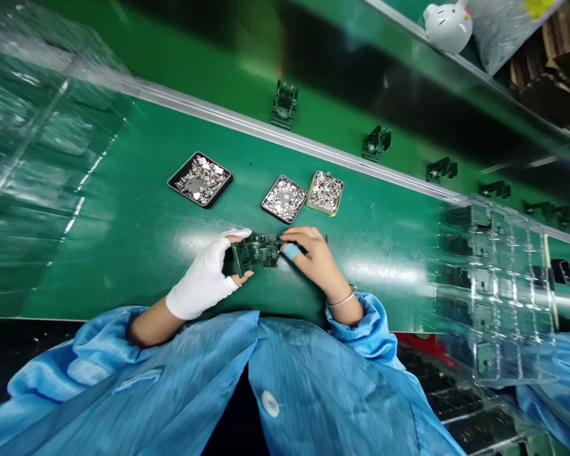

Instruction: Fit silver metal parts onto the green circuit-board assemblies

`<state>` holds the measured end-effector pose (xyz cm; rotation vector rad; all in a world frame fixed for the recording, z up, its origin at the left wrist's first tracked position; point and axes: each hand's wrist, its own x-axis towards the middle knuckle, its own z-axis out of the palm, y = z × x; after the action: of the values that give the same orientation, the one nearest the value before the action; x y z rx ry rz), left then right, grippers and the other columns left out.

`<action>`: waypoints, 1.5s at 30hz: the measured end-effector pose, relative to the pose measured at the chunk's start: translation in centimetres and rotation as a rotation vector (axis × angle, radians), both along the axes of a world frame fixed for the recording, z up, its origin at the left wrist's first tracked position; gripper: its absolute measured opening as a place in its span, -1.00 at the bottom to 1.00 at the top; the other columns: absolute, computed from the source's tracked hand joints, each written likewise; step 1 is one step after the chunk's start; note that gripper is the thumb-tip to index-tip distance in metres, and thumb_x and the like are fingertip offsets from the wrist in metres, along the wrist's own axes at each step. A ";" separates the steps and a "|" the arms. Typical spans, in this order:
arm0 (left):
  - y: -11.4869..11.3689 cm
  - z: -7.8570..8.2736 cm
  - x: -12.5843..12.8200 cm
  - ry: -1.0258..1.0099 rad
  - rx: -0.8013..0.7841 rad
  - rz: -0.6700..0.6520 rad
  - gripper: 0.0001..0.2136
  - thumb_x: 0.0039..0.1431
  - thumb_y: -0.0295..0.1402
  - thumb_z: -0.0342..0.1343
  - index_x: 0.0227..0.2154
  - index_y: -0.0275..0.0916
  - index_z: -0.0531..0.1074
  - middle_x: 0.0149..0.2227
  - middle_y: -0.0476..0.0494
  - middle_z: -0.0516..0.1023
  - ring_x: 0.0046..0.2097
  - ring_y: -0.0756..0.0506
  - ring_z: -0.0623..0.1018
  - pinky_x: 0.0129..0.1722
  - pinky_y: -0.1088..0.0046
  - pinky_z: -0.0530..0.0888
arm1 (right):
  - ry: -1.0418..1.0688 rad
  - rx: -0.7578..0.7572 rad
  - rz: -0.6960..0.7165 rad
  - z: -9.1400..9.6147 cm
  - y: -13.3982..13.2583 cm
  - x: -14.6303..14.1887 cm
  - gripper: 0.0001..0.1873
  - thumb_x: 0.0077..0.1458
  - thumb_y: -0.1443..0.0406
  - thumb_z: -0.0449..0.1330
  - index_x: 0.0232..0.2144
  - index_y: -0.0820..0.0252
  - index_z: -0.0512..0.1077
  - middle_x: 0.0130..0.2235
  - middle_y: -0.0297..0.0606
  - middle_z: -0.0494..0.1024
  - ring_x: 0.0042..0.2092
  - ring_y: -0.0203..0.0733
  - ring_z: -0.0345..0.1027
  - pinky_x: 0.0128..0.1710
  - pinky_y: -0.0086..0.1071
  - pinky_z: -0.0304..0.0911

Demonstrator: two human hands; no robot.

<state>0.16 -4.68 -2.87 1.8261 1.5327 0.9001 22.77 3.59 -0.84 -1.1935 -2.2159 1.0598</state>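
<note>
My left hand (204,278), in a white glove with bare fingertips, grips a dark plastic housing (259,252) by its left end, thumb and fingers on opposite sides. The housing has an open, stepped shape with slots. At its right end is my right hand (311,256), bare, with blue tape round one finger. Its fingertips are drawn together against the housing's edge; whatever is between them is too small to make out. Just beyond both hands are three shallow trays of small shiny metal pieces: a left tray (225,180), a middle tray (285,218) and a right tray (339,196).
A metal rail (247,126) crosses behind the green tabletop (147,234). Past it, several similar housings, one a dark housing (284,104), sit on a green belt. Clear compartment trays (498,278) stand at the right, with clear plastic packs (28,177) at the left.
</note>
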 end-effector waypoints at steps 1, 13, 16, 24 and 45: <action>-0.1 0.0 0.1 -0.019 0.025 -0.008 -0.51 0.12 -0.21 0.16 0.07 -0.18 0.17 0.14 -0.30 0.38 0.18 -0.27 0.41 0.16 0.05 0.38 | 0.048 -0.034 0.011 0.0 -0.1 -0.3 -0.84 0.21 0.25 0.13 -0.25 0.16 0.49 -0.14 -0.22 0.55 -0.06 -0.19 0.40 0.04 -0.26 0.23; 1.6 -0.3 0.1 0.305 0.132 -0.076 -0.43 0.10 -0.20 0.11 0.15 -0.29 0.20 0.10 -0.39 0.42 0.13 -0.34 0.43 0.11 0.05 0.40 | -0.153 0.319 0.314 2.0 -0.2 -0.9 -0.81 0.20 0.33 0.09 -0.15 0.11 0.43 -0.06 -0.24 0.53 0.01 -0.16 0.33 0.25 -0.10 -0.03; 1.7 -0.3 0.4 0.345 0.116 -0.075 -0.43 0.05 -0.20 0.15 0.11 -0.32 0.24 0.06 -0.40 0.44 0.10 -0.37 0.46 0.07 0.03 0.42 | -0.322 0.293 -0.112 2.0 4.3 1.4 -0.71 0.23 0.40 -0.04 -0.16 0.19 0.47 -0.11 -0.13 0.53 -0.03 -0.09 0.33 0.03 -0.19 0.19; 0.9 0.0 0.9 0.326 0.096 -0.099 -0.32 0.03 -0.11 0.18 0.18 -0.30 0.19 0.13 -0.40 0.40 0.15 -0.37 0.42 0.10 0.04 0.42 | -0.693 0.266 -0.156 0.7 10.1 3.1 -0.68 0.14 0.49 0.01 -0.21 0.19 0.53 -0.09 -0.02 0.50 -0.04 0.03 0.28 -0.07 -0.17 0.20; 4.1 4.3 0.6 0.223 0.157 0.016 -0.70 0.21 -0.19 -0.06 -0.12 -0.18 0.47 -0.06 -0.15 0.57 -0.01 -0.18 0.54 0.06 0.21 0.45 | -0.028 0.237 -0.321 -0.4 7.5 2.8 -0.64 0.16 0.43 -0.08 -0.11 0.22 0.45 -0.09 -0.16 0.56 -0.04 -0.14 0.41 0.00 -0.28 0.27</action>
<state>0.74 -0.61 1.42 2.0882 1.6521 0.8697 25.55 11.05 -1.28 -1.3998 -2.0122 0.6381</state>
